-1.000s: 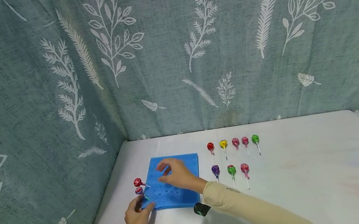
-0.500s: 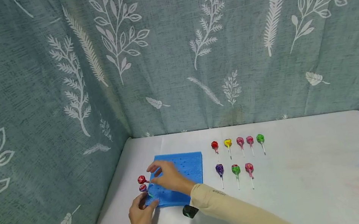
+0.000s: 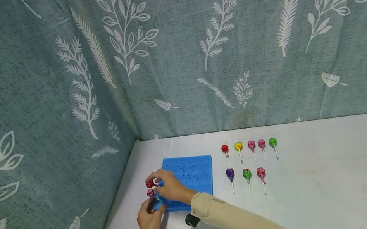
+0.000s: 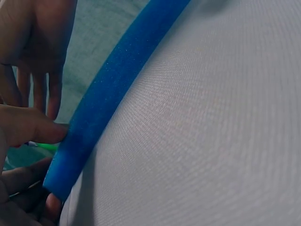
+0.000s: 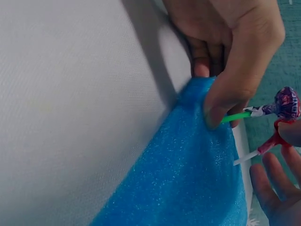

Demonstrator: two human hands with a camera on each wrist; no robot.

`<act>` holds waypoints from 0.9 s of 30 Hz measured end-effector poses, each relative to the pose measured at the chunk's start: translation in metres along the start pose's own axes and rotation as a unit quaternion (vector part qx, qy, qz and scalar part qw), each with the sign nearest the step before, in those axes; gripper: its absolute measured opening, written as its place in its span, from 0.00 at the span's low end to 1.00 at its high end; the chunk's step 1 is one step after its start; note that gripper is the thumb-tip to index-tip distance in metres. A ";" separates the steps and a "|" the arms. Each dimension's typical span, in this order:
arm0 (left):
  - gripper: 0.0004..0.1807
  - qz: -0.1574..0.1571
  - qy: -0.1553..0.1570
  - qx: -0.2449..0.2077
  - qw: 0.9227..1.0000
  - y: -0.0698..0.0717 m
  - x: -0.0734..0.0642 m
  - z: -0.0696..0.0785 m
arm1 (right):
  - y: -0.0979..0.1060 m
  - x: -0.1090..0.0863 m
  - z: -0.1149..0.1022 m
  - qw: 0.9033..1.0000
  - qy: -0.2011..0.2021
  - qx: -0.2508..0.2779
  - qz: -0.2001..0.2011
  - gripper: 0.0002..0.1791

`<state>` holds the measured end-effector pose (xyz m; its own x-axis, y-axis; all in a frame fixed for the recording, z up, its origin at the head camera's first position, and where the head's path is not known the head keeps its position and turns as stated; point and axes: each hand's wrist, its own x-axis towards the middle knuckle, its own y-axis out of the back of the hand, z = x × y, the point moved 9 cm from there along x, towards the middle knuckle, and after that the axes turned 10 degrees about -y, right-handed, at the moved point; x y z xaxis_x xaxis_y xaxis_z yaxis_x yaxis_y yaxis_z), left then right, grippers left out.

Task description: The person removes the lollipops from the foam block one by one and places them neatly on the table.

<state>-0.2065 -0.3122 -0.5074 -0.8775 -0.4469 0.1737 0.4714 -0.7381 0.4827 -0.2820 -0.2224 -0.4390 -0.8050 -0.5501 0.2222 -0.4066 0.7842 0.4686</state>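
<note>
At the near left corner of the blue foam block (image 3: pixel 196 179), my left hand (image 3: pixel 149 223) pinches the foam, thumb (image 5: pixel 230 94) on top and fingers underneath. Two lollipops stick out from the block's left side. My right hand (image 3: pixel 171 186) reaches across the foam and holds the red lollipop (image 5: pixel 270 142) by its wrapped head, its white stick's end at the foam. Just beside it, the purple-and-red lollipop (image 5: pixel 287 103) has a green stick (image 5: pixel 235 117) that runs in by the left thumb. Small holes dot the foam's top.
Right of the foam, several lollipops lie in two rows on the white table (image 3: pixel 318 173), among them a yellow one (image 3: pixel 239 146) and a purple one (image 3: pixel 230 174). Black wrist devices (image 3: pixel 192 220) show near both wrists. A patterned green curtain (image 3: pixel 175 53) closes off the back and left.
My right hand has moved left from over the foam's middle and now holds the red lollipop. The left hand stays at the foam's corner. The head view has shifted slightly.
</note>
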 end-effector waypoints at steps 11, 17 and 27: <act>0.30 -0.011 0.024 -0.009 1.000 -0.005 0.000 -0.001 | -0.002 0.004 -0.011 0.997 0.038 -0.068 -0.013 0.17; 0.31 -0.015 0.028 -0.014 0.999 -0.010 0.000 -0.002 | 0.004 0.006 -0.004 0.999 0.008 -0.040 0.030 0.09; 0.32 -0.009 0.028 -0.007 1.000 -0.004 -0.002 -0.001 | 0.012 0.002 0.010 0.997 -0.042 0.040 0.055 0.11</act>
<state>-0.2065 -0.3090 -0.5103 -0.8795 -0.4616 0.1160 0.4575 -0.7526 0.4736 -0.2930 -0.2115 -0.4420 -0.8783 -0.4367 0.1945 -0.3447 0.8604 0.3754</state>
